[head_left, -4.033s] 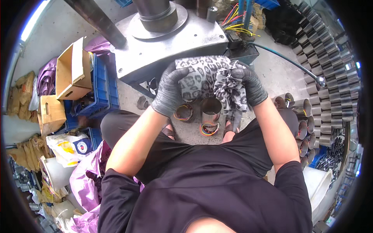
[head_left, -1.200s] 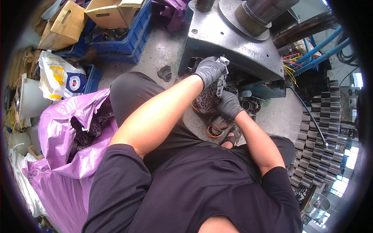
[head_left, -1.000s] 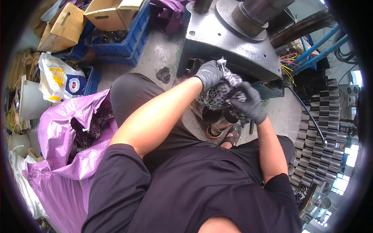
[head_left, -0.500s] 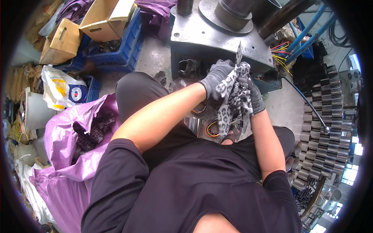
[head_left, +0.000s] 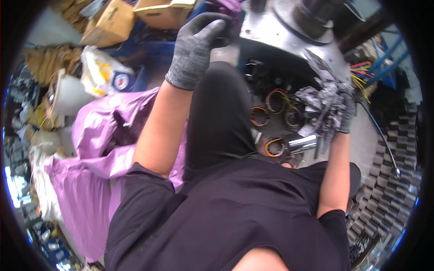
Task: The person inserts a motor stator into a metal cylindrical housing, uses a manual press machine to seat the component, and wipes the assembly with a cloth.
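Note:
My left hand (head_left: 192, 52), in a grey knit glove, is raised at the upper left near the cardboard boxes. Its fingers are loosely curved and apart, with nothing visible in them. At the right, before the metal machine base (head_left: 273, 34), my gloved right hand (head_left: 346, 108) is closed around a bunched grey-and-black patterned cloth (head_left: 323, 104). Loose folds stick out upward and hang below the fist; motion blurs them. Rings of coloured wire (head_left: 276, 100) and a shiny metal cylinder (head_left: 302, 142) lie on the floor left of and below the cloth.
A purple sack (head_left: 101, 113) with dark material in its mouth lies at my left. Cardboard boxes (head_left: 110, 25) stand beyond it, near a white printed bag (head_left: 101, 72). Stacked metal cylinders (head_left: 389, 176) line the right side; a dark cable with a metal end (head_left: 397, 172) lies before them.
My left hand has let go of the cloth and swung up and left toward the boxes. The right hand keeps the cloth. The whole view has shifted, showing more wire rings on the floor.

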A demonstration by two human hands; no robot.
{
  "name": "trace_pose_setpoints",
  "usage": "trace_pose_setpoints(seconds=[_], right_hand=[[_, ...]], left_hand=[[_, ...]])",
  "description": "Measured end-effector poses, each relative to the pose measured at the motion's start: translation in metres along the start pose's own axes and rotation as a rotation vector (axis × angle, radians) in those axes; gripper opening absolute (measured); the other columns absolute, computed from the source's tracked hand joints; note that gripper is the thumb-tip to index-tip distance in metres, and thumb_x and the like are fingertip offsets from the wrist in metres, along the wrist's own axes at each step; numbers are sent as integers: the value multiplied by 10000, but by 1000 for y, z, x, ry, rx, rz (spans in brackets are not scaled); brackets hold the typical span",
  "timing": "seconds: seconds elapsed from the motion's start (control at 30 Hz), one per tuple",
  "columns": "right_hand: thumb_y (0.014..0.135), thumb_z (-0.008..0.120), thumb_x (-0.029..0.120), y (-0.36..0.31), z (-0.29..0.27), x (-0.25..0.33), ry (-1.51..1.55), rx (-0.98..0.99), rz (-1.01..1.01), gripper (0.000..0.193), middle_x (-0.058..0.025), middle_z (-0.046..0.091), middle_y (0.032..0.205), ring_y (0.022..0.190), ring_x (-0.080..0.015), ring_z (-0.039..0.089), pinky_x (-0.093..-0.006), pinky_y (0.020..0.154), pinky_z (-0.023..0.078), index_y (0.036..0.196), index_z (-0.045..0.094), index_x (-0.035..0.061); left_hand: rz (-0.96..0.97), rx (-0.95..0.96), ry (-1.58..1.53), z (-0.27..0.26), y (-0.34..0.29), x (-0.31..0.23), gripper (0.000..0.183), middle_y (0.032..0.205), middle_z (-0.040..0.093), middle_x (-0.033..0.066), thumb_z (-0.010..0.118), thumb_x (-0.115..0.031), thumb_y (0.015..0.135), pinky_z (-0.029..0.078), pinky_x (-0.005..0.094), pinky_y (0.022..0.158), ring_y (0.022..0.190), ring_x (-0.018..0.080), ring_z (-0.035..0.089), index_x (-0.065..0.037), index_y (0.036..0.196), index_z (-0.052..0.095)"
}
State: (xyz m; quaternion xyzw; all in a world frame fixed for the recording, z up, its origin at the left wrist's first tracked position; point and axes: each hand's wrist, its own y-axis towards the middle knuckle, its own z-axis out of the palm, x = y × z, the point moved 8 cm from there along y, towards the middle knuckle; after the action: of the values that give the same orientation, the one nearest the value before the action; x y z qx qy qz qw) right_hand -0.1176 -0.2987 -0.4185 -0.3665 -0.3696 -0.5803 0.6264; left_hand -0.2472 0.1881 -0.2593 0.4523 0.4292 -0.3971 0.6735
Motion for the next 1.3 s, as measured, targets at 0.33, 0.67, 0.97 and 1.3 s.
trace_pose_setpoints(seconds=[0.33, 0.67, 0.97, 1.3], right_hand=[[1032, 556, 284, -3, -12, -6, 208, 30, 270, 368, -110, 690, 1266, 1160, -252, 636, -396, 1056, 479, 1289, 652, 39], [1050, 519, 287, -11, -26, 2, 124, -159, 206, 425, -114, 639, 1372, 1258, -250, 588, -389, 1125, 416, 1381, 594, 31], [1042, 545, 326, -2, -25, -14, 179, 69, 374, 436, -116, 641, 1353, 1223, -273, 602, -427, 1085, 461, 1384, 585, 58], [932, 698, 309, -2, -46, -18, -1, -107, 114, 366, -129, 690, 1149, 1130, -269, 643, -429, 1067, 502, 1192, 654, 56]], left_hand=[[-844, -11, 950, -201, -289, 302, 302, 1018, 748, 202, 638, -313, 891, 532, 390, 904, 984, 308, 712, -58, 991, 766], [-1304, 283, 1403, -370, -382, 319, 289, 1104, 759, 146, 586, -214, 898, 573, 438, 886, 977, 316, 741, -79, 1042, 797], [-1338, 331, 1316, -397, -377, 297, 290, 1100, 761, 137, 582, -212, 909, 575, 447, 862, 965, 306, 741, -81, 1059, 791], [-1250, 782, 1456, -396, -398, 352, 291, 1095, 764, 128, 577, -211, 920, 576, 458, 835, 952, 294, 742, -84, 1079, 785]])
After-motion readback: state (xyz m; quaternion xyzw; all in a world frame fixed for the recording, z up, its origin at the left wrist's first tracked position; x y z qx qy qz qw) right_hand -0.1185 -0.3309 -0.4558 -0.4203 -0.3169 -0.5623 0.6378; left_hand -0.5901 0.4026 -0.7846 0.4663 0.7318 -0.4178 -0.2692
